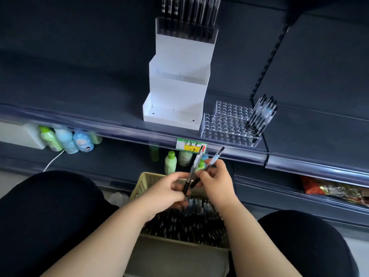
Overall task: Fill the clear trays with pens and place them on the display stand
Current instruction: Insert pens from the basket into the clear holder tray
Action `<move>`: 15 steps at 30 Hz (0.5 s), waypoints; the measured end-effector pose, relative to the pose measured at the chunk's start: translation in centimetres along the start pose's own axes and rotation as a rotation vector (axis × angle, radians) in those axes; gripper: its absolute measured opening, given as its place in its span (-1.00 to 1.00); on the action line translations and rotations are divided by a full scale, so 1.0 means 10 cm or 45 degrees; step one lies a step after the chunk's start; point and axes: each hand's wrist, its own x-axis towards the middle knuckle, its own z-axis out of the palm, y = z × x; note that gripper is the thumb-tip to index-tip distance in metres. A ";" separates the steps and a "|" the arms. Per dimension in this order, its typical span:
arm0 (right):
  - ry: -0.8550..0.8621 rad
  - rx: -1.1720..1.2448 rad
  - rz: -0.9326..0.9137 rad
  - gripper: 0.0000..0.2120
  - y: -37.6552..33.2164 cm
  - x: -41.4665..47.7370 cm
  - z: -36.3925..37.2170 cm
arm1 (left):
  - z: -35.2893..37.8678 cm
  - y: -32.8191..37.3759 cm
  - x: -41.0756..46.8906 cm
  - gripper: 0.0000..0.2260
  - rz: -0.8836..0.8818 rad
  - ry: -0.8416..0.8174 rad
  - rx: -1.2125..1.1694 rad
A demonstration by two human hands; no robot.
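**Two pens lifted, one tray part-filled**

Head view: left hand (pixel 165 188) is pinching one pen (pixel 192 170); right hand (pixel 215 180) is gripping a second pen (pixel 209 163). The barrels are crossing above the basket (pixel 143 184).

One clear tray (pixel 225 124) is sitting beside the display stand (pixel 177 84), with pens only at its right end, too packed to count. One filled tray (pixel 185 29) is occupying the top tier.

Risk: crossed barrels snagging and one pen dropping back.

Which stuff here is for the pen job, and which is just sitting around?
For the job: left hand holding the left pen; right hand holding the right pen; basket of pens; clear tray, partly filled; white display stand.
Just lying about: lotion bottles; price label; white cable; snack packets.
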 end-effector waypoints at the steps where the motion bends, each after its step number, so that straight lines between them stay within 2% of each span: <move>1: 0.031 -0.035 -0.013 -0.80 -0.06 0.04 -0.05 | 0.02 0.05 0.04 -0.55 0.035 0.020 -0.004; 5: 0.109 -0.043 -0.103 -0.91 -0.30 0.21 -0.27 | 0.12 0.35 0.23 -0.72 0.220 0.110 -0.004; 6: 0.121 -0.065 -0.130 -0.89 -0.36 0.24 -0.33 | 0.12 0.44 0.26 -0.73 0.267 0.121 0.006; 9: 0.193 -0.295 -0.212 -0.65 -0.56 0.40 -0.56 | 0.10 0.75 0.40 -0.80 0.391 0.147 0.061; 11: 0.292 -0.401 -0.307 -0.61 -0.73 0.52 -0.74 | 0.08 0.95 0.49 -0.83 0.457 0.164 0.126; 13: 0.393 -0.458 -0.407 -0.66 -0.90 0.67 -0.93 | 0.09 1.16 0.61 -0.84 0.520 0.156 0.151; 15: 0.460 -0.443 -0.496 -0.80 -1.06 0.82 -1.12 | 0.10 1.35 0.74 -0.87 0.583 0.151 0.208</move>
